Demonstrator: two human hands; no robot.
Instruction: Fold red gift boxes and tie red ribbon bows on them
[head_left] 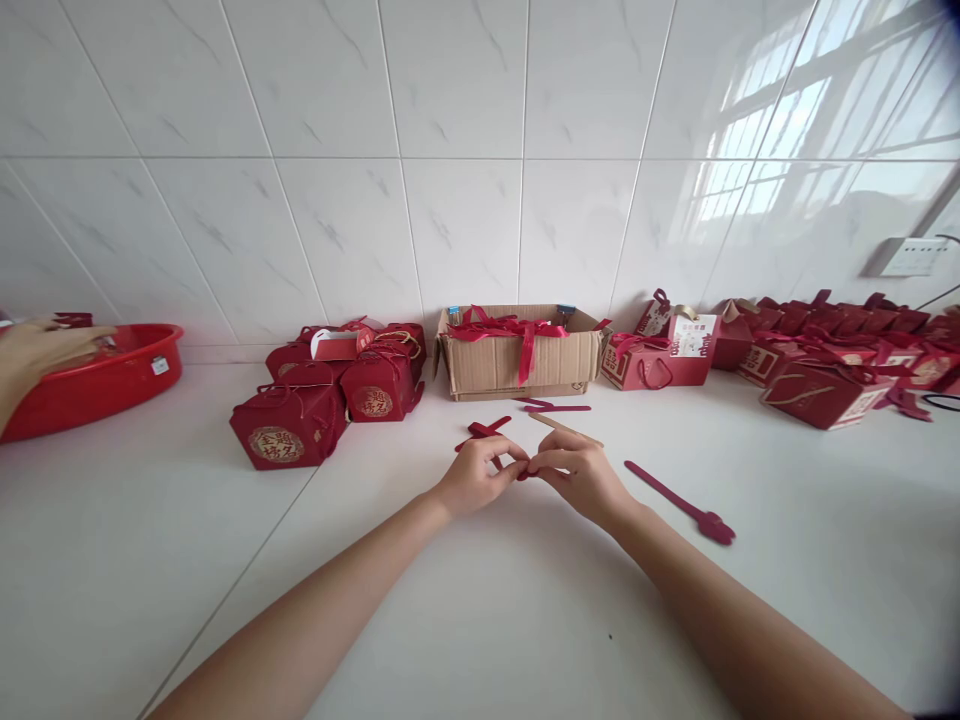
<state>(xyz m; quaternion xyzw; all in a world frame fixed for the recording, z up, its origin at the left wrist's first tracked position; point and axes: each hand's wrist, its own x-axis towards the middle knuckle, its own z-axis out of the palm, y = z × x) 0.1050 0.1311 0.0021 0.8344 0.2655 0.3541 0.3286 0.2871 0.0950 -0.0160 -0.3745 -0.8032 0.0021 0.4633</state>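
At the middle of the white counter, my left hand (481, 475) and my right hand (579, 470) meet fingertip to fingertip. Both are closed in a pinch on a small dark red strip (527, 472), mostly hidden by the fingers. Just behind my left hand lie several crossed dark red strips (487, 428). A tan strip (585, 433) rests behind my right hand, and thin red strips (555, 407) lie farther back. To the right of my right hand is a long dark red strip with a flower-shaped end (679, 502), flat on the counter.
A cardboard box (517, 368) with red ribbons stands against the tiled wall. Red gift boxes (289, 425) are grouped at left; a pink-red box (656, 365) and many more boxes (825, 390) stand at right. Another person's hand (52, 350) is over a red basin (112, 385).
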